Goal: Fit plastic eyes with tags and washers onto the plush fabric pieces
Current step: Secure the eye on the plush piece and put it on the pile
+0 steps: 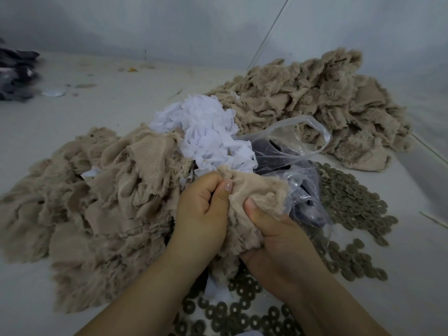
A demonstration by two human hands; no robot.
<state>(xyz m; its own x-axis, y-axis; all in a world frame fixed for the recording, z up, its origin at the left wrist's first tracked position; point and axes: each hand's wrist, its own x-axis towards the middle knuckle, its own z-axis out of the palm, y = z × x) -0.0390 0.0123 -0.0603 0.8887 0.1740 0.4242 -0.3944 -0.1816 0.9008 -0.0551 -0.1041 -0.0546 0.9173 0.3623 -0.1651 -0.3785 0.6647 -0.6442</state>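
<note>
Step in hand: a plush piece (252, 204) is held up between both hands, just in front of the plastic bag (298, 156); by judgement, an eye is being seated through it or the spot for one is being found, though no eye is seen.
Left hand (206, 209): fingers are curled, and the top edge of the piece is pinched between thumb and forefinger.
Right hand (278, 241): the lower part of the piece is gripped, with the thumb pressed flat on the woven backing.
Doing it well: the backing is best kept taut between the two thumbs, so a post can be pushed straight through and a washer pressed on squarely.
Plastic bag: it lies open and crumpled; dark contents are seen inside, too unclear to name.
Washers (351, 197): they are spread loose to the right of the bag and in front of it.
White tags (206, 132): they are heaped just left of the bag.
Plush piles: one (97, 202) lies left of the bag, another (315, 100) behind it.
</note>
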